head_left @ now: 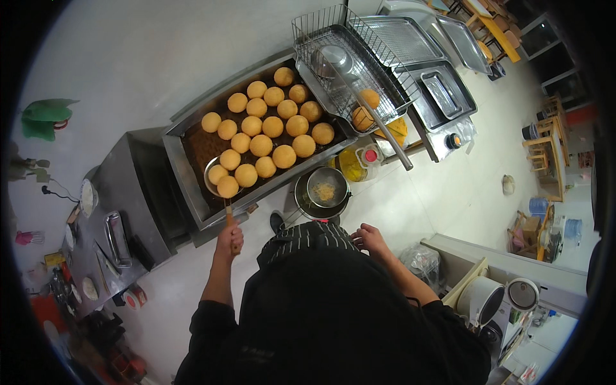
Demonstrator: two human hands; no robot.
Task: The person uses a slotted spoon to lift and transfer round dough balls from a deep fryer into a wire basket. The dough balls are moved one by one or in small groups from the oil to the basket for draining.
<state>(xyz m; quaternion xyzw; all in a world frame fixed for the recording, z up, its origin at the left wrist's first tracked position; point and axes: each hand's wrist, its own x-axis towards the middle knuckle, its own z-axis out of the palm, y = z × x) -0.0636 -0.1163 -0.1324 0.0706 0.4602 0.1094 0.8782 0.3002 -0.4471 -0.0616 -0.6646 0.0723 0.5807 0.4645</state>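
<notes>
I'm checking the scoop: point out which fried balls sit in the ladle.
The two golden balls at the fryer's near-left corner, inside the round ladle the left hand holds; the others float loose in oil.

- The person wears a black long-sleeved top; its dark cloth fills the lower middle of the head view, with little detail showing beyond faint folds.
- Both sleeves are pushed up to about the elbow: the black left sleeve ends in a bunched cuff, and the black right sleeve does the same, leaving both forearms bare.
- A dark apron with thin pale vertical stripes covers the front of the body below the top.
- The bare left hand and bare right hand carry no gloves.
- A dark shoe tip shows just beyond the apron.
</notes>
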